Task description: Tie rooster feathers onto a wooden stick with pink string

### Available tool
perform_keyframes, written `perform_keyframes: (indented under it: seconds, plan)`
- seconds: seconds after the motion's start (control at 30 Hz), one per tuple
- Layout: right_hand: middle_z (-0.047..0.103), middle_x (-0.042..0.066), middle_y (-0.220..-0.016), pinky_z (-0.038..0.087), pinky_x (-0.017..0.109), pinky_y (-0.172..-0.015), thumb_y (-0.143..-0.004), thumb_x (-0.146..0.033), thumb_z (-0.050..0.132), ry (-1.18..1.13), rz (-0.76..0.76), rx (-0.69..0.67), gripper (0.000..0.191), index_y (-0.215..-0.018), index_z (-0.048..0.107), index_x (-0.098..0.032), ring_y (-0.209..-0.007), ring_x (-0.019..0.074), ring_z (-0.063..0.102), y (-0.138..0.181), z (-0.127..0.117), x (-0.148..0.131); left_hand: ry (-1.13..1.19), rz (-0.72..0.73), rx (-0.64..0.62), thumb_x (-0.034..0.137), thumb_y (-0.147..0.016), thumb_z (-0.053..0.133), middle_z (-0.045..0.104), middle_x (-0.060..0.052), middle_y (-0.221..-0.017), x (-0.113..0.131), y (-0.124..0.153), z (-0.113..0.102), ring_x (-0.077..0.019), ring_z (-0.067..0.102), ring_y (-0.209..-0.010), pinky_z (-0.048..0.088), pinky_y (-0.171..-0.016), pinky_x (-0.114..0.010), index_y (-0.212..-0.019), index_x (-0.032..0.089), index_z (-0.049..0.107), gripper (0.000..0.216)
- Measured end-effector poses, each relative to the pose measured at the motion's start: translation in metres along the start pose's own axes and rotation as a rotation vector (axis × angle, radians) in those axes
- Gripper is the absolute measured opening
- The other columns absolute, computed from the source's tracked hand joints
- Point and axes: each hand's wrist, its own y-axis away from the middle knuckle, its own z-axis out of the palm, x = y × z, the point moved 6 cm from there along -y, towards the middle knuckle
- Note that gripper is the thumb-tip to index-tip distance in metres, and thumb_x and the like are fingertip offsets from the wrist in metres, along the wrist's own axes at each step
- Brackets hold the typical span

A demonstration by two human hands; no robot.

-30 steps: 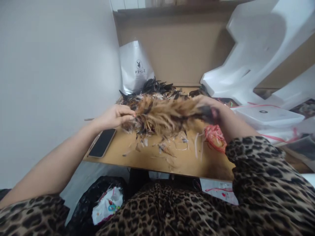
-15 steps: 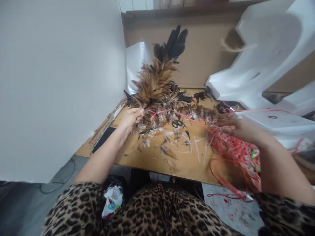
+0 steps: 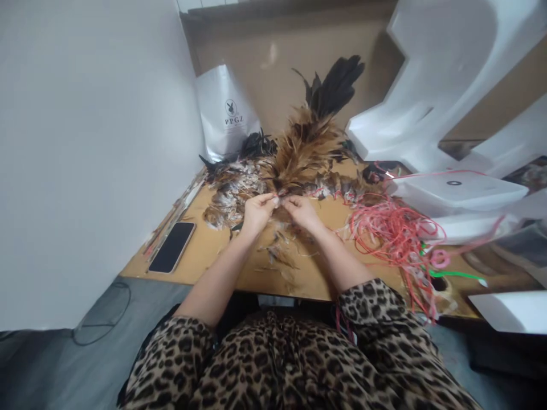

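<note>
My left hand point(image 3: 258, 213) is closed in a pinch at the base of a large feather bundle point(image 3: 305, 148). Brown plumes make up its body, and long black ones fan out at the far upper right. Close beside, almost touching the left fingertips, my right hand point(image 3: 304, 213) also pinches at that base; what its fingers hold is too small to make out. Around the hands lie loose pale and brown feathers point(image 3: 233, 191) and a row of short brown tufts tied with red string point(image 3: 339, 188).
Tangled red cord point(image 3: 384, 228) spreads over the table's right side beside a white box point(image 3: 457, 191). A phone point(image 3: 173, 247) lies at the left near a tall white panel point(image 3: 98, 159). Behind stand a silver-white bag point(image 3: 226, 114) and white foam pieces point(image 3: 444, 80).
My right hand has come from the red cord at the right to meet my left hand at the bundle's base. The bundle now sits further right in view, and the phone shows fully.
</note>
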Motion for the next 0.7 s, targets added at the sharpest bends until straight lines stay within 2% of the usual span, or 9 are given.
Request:
perform_keyframes:
  seconds: [0.07,0.2,0.3,0.4,0.5,0.57,0.7]
  plan:
    - [0.04,-0.006,-0.047,0.028,0.022,-0.041,-0.07,-0.044,0.054,-0.103,0.062,0.03,0.025,-0.069,0.055,-0.019,-0.039,0.0071,0.032,0.0,0.001,0.009,-0.034,0.034,0.06,0.024,-0.064,0.069,0.061,0.001,-0.058,-0.009,-0.005,-0.004,-0.0066,0.047,-0.049,0.037,-0.05,-0.019,-0.08,0.011,0.069,0.02]
    - [0.041,-0.006,-0.049,0.024,0.022,-0.042,-0.067,-0.047,0.056,-0.168,0.106,0.062,0.03,-0.072,0.055,-0.018,-0.041,0.0071,0.029,-0.002,0.004,0.024,-0.214,0.104,0.081,0.019,-0.071,0.063,0.069,-0.007,-0.078,-0.025,-0.011,-0.005,-0.0129,0.06,-0.066,0.047,-0.066,-0.026,-0.084,0.01,0.069,0.017]
    - [0.052,-0.002,-0.056,0.032,0.023,-0.049,-0.066,-0.046,0.057,-0.114,0.068,0.13,0.03,-0.071,0.057,-0.017,-0.049,0.009,0.039,-0.005,0.004,0.03,-0.493,0.276,0.089,0.019,-0.077,0.057,0.069,-0.01,-0.088,-0.023,-0.008,-0.004,-0.0169,0.062,-0.079,0.047,-0.077,-0.03,-0.09,0.012,0.07,0.02]
    - [0.061,0.003,-0.066,0.039,0.025,-0.06,-0.068,-0.041,0.056,-0.041,-0.021,0.22,0.025,-0.068,0.058,-0.016,-0.059,0.012,0.048,-0.006,0.005,0.028,-0.767,0.414,0.094,0.02,-0.082,0.05,0.068,-0.01,-0.089,-0.019,-0.006,0.001,-0.0186,0.061,-0.085,0.046,-0.082,-0.031,-0.095,0.014,0.07,0.024]
    - [0.064,0.005,-0.07,0.042,0.027,-0.067,-0.072,-0.035,0.054,0.083,-0.096,0.294,0.021,-0.067,0.061,-0.016,-0.064,0.0145,0.053,-0.005,0.006,0.021,-0.905,0.437,0.099,0.021,-0.086,0.044,0.066,-0.011,-0.088,-0.021,-0.009,0.004,-0.0186,0.06,-0.085,0.045,-0.081,-0.03,-0.098,0.014,0.069,0.029]
    - [0.066,0.006,-0.071,0.042,0.028,-0.068,-0.073,-0.033,0.053,0.118,-0.092,0.322,0.021,-0.069,0.063,-0.015,-0.066,0.0153,0.055,-0.006,0.007,0.02,-0.952,0.431,0.103,0.021,-0.087,0.042,0.065,-0.011,-0.09,-0.023,-0.011,0.006,-0.0188,0.059,-0.086,0.044,-0.081,-0.029,-0.1,0.014,0.068,0.03]
    - [0.067,0.006,-0.072,0.044,0.027,-0.068,-0.069,-0.032,0.058,-0.004,0.004,0.367,0.02,-0.067,0.065,-0.014,-0.067,0.0154,0.057,-0.01,0.007,0.029,-1.026,0.402,0.114,0.022,-0.089,0.04,0.062,-0.011,-0.091,-0.029,-0.013,0.009,-0.0194,0.058,-0.087,0.044,-0.08,-0.03,-0.106,0.017,0.067,0.032]
